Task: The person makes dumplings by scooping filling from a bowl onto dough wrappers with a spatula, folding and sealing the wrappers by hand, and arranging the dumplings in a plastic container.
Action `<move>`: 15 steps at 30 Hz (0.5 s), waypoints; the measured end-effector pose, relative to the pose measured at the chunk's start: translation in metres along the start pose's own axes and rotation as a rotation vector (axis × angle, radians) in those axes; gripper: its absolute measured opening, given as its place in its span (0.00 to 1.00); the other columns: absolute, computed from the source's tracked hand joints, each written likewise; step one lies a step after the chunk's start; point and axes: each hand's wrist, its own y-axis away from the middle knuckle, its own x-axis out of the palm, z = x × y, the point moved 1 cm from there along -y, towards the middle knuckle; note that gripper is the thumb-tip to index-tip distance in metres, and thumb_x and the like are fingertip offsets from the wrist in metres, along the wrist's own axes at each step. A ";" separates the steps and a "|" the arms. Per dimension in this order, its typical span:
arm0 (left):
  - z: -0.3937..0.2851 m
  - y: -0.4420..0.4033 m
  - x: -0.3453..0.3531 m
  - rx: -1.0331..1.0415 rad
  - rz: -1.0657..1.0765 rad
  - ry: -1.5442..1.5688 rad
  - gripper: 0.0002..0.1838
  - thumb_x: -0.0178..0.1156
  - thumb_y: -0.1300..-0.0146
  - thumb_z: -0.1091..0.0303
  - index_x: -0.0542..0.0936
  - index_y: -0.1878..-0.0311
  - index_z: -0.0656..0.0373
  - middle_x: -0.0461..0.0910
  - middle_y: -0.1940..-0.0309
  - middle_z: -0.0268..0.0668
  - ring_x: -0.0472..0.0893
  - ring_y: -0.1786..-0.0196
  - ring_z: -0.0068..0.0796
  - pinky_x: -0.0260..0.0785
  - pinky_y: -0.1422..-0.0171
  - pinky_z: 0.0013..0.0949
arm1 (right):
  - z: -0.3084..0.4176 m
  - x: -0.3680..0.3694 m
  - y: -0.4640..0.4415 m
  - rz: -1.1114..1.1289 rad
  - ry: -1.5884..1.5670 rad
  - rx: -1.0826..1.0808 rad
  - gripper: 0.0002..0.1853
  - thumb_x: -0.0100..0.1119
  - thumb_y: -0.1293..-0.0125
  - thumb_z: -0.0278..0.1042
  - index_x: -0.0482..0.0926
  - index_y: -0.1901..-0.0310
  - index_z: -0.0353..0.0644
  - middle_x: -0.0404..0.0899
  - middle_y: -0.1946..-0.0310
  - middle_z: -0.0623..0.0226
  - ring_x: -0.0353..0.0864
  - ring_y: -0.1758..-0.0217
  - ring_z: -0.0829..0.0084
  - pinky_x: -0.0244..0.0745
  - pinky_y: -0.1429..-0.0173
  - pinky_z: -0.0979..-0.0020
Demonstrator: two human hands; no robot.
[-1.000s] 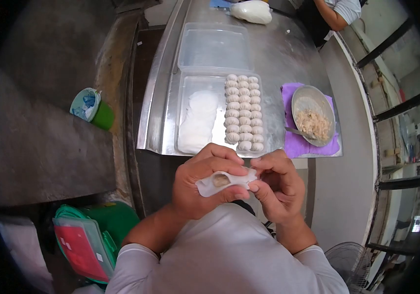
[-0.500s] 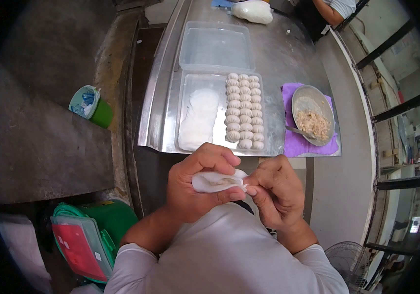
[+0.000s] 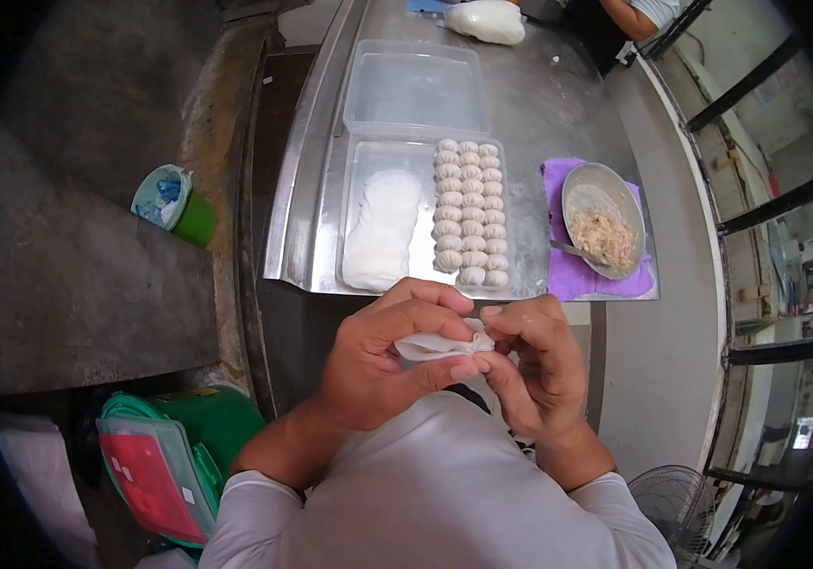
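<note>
In front of my chest, my left hand (image 3: 376, 353) is closed around a half-folded dumpling (image 3: 423, 348), its thumb below and its fingers over the top. The white wrapper gapes toward the left and is gathered into pleats at its right end. There my right hand (image 3: 541, 362) has its thumb and index fingertip around the pleated edge. Beyond my hands, a clear plastic tray (image 3: 428, 275) holds rows of finished pleated dumplings (image 3: 472, 214) and a stack of flat white wrappers (image 3: 381, 232). Little of the filling inside the wrapper shows.
A metal bowl of filling (image 3: 602, 223) with a utensil rests on a purple cloth (image 3: 561, 275). A second clear container (image 3: 413, 87) and a white bag (image 3: 485, 22) lie farther back on the steel table (image 3: 539, 114). Green bins stand at left. Another person's arm (image 3: 630, 19) shows top right.
The wrapper's opening has narrowed, and more of its right end is gathered. My left fingers have slid right over the dumpling, while my right index finger has lifted slightly from the thumb.
</note>
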 end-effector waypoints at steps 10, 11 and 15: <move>0.006 -0.002 0.000 0.073 0.010 -0.052 0.16 0.74 0.40 0.78 0.82 0.50 0.64 0.76 0.46 0.42 0.79 0.45 0.26 0.73 0.40 0.28 | 0.002 -0.003 0.000 -0.024 -0.093 0.147 0.09 0.66 0.38 0.16 0.82 0.56 0.32 0.81 0.61 0.60 0.77 0.60 0.66 0.75 0.61 0.70; 0.006 -0.003 -0.001 0.096 0.076 -0.099 0.16 0.74 0.40 0.79 0.82 0.49 0.65 0.76 0.46 0.42 0.79 0.45 0.26 0.73 0.40 0.29 | 0.001 -0.004 -0.001 -0.024 -0.094 0.147 0.09 0.66 0.38 0.16 0.82 0.56 0.32 0.81 0.61 0.60 0.77 0.60 0.66 0.75 0.61 0.70; 0.007 0.000 0.007 -0.011 -0.034 0.031 0.15 0.75 0.40 0.76 0.83 0.51 0.64 0.77 0.46 0.44 0.80 0.45 0.28 0.73 0.40 0.29 | -0.006 -0.007 -0.003 0.037 -0.011 0.011 0.09 0.66 0.38 0.15 0.82 0.56 0.33 0.82 0.62 0.60 0.77 0.61 0.66 0.74 0.62 0.70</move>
